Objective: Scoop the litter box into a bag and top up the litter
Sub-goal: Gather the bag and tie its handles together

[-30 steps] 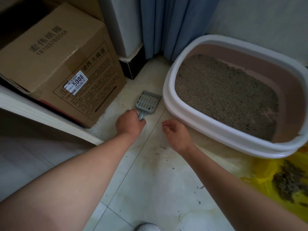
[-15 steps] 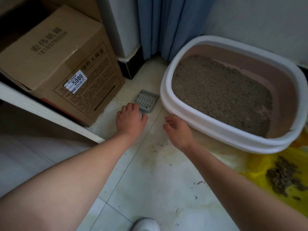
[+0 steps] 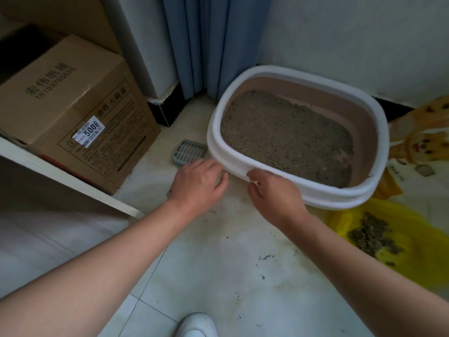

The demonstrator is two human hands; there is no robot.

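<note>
The box (image 3: 300, 189), a pink tub under a white clip-on rim, sits on the tiled floor (image 3: 218, 259) in the corner below the curtain (image 3: 206, 45), with grey-brown litter (image 3: 286, 137) spread over most of its bottom and a bare patch at its right end. It looks like stiff plastic, and the loose fill probably makes it fairly heavy and apt to slide toward whichever side dips. It is best held level by the rolled rim at two opposite sides; a pull on the rim alone might lift the white collar off the tub. The right hand (image 3: 274, 193) has the near rim, thumb laid over the lip and fingers tucked under it, largely hidden. The left hand (image 3: 199, 183) hovers beside it, fingers loosely spread and holding nothing, just short of the box wall. Just beyond it the scoop (image 3: 188, 152) lies on the floor against the box's left corner. A yellow bag (image 3: 413, 242) with scooped clumps (image 3: 369, 237) on it lies at the right, a printed orange sack (image 3: 422, 142) behind that, and a carton (image 3: 73, 113) stands at the left.
</note>
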